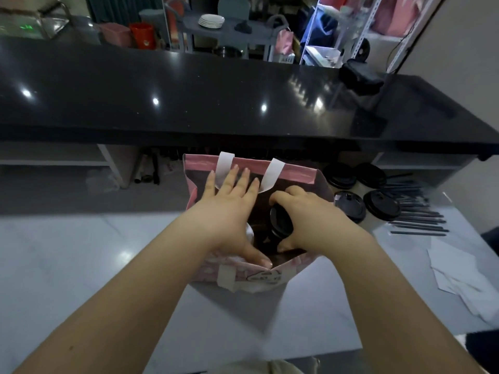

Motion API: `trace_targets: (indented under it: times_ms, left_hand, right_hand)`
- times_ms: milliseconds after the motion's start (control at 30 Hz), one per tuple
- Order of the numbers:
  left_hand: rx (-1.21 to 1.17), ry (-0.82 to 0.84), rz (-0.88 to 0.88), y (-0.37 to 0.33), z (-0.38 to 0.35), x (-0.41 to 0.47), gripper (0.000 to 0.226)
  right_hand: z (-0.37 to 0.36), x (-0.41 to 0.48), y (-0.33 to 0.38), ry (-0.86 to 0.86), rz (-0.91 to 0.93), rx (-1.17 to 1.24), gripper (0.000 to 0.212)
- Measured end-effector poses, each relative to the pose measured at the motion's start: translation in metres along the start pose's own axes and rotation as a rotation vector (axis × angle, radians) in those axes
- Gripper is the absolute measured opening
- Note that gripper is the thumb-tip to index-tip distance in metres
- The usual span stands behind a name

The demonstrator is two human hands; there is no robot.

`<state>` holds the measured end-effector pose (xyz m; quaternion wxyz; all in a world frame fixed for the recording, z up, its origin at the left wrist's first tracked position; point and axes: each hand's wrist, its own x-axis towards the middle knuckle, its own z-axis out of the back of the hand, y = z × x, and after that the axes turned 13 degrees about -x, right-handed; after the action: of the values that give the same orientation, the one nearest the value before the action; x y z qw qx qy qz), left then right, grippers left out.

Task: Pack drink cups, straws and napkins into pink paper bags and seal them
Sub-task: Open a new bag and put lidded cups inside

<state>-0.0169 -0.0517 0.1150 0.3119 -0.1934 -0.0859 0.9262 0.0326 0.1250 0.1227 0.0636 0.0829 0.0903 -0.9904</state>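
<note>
A pink paper bag (pixel 291 172) with white handles stands open on the white table (pixel 81 252). My left hand (pixel 229 209) spreads flat across the bag's mouth, fingers straight against the far wall and thumb on the near rim. My right hand (pixel 305 211) grips a drink cup with a black lid (pixel 280 221), tilted and held inside the bag. Right of the bag stand several more black-lidded cups (pixel 380 203). A pile of dark straws (pixel 415 209) lies beyond them, and white napkins (pixel 459 276) lie at the right edge.
A glossy black counter (pixel 189 98) runs across the view above and behind the table, with a dark device (pixel 359 75) on its right part. Shelves, plates and pink bags stand in the room behind it. The table's near edge is just below my forearms.
</note>
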Motion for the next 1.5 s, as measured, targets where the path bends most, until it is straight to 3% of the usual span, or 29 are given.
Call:
trace_targets:
  times_ms: [333, 567, 733, 1000, 1167, 1500]
  left_hand:
    - [0.021, -0.085, -0.017, 0.013, -0.009, -0.011, 0.148]
    - [0.033, -0.103, -0.025, 0.012, -0.01, -0.013, 0.148]
    - [0.037, -0.099, -0.011, 0.012, -0.011, -0.014, 0.148]
    - [0.041, -0.11, -0.012, 0.012, -0.017, -0.013, 0.149]
    - [0.032, -0.118, -0.005, 0.014, -0.019, -0.013, 0.149]
    - [0.0, -0.132, -0.016, 0.013, -0.022, -0.007, 0.152]
  right_hand:
    - [-0.026, 0.024, 0.009, 0.11, -0.073, 0.137, 0.085]
    - [-0.029, 0.018, 0.005, 0.031, -0.079, 0.241, 0.08]
    - [-0.034, 0.016, 0.007, 0.091, -0.043, 0.261, 0.083]
    - [-0.054, 0.023, 0.008, 0.146, -0.002, 0.233, 0.089]
    - [-0.074, 0.028, 0.007, 0.215, 0.032, 0.121, 0.079]
    - [-0.089, 0.031, 0.008, 0.288, -0.004, 0.11, 0.081]
